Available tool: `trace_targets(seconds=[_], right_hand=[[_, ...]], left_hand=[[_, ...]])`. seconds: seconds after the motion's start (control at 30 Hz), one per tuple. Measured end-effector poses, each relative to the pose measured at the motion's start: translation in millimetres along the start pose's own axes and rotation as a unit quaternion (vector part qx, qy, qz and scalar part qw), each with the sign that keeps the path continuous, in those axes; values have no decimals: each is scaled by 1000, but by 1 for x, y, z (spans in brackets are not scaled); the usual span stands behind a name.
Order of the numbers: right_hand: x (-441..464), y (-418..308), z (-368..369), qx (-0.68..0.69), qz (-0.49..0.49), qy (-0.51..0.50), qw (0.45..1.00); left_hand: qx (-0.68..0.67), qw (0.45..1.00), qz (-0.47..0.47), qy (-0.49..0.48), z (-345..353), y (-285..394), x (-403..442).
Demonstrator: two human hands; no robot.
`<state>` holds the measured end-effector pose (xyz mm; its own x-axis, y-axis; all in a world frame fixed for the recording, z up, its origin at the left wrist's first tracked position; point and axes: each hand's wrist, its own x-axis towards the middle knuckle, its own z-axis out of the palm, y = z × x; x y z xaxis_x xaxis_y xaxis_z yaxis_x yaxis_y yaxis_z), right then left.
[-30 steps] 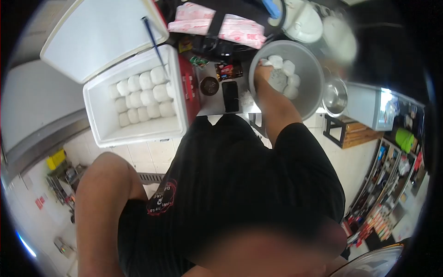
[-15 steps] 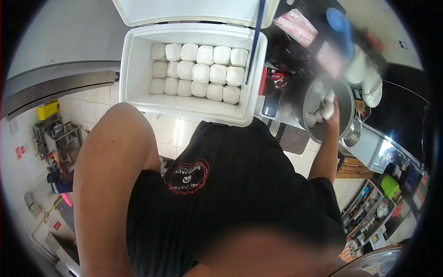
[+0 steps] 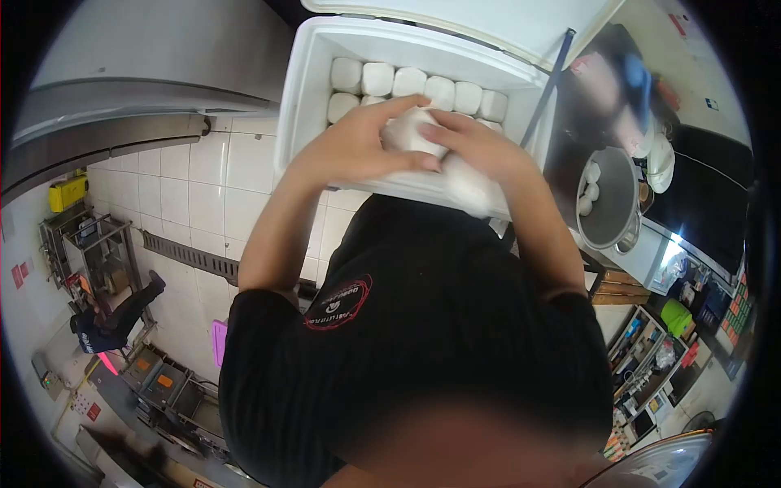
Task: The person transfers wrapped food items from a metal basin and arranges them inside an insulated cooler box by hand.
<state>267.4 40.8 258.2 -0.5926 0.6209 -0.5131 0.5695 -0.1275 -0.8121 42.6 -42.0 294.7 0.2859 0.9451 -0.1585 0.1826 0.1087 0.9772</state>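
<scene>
A white dough ball [image 3: 413,134] is between my two hands, above the front part of an open white cool box [image 3: 297,106]. My left hand [image 3: 362,146] curls round it from the left, fingers over the far side and thumb at the near side. The fingers of my right hand [image 3: 484,146] press on it from the right. A second white dough ball [image 3: 468,189], smeared by motion, hangs under my right palm, apparently held there. Rows of similar dough balls [image 3: 409,81] lie in the box; my hands hide the nearer ones.
A steel pot [image 3: 614,207] with several white balls [image 3: 592,191] stands to the right. The box lid [image 3: 488,20] is raised at the back, with a dark stick [image 3: 549,89] across the right rim. A person [image 3: 114,325] is at the far left, by metal racks.
My right hand has come from the pot to the box with white balls. My left hand has come in and closed round one. The view has shifted, and fewer balls show in the pot.
</scene>
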Motion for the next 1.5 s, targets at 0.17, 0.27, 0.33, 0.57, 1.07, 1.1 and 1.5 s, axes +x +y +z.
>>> trace_targets(seconds=[0.17,0.27,0.33,0.57,1.07,1.1,1.5], right_hand=[[98,18,43,289,154,-263,908],[90,37,39,369,257,-264,853],[89,56,43,425,278,-266,819],[177,65,41,-267,-238,-105,928],[177,47,95,-560,-160,-58,811],[174,54,100,-562,-163,-63,808],[174,121,107,-503,-348,113,783]], left_hand=[[57,986,-147,52,-59,-121,12],[194,951,-169,170,-47,-137,26],[363,901,-169,167,-31,-140,36],[472,853,-186,126,-37,-185,55],[550,819,-164,-8,-48,-211,69],[570,810,-139,6,-47,-217,71],[703,681,-187,-89,-18,-190,75]])
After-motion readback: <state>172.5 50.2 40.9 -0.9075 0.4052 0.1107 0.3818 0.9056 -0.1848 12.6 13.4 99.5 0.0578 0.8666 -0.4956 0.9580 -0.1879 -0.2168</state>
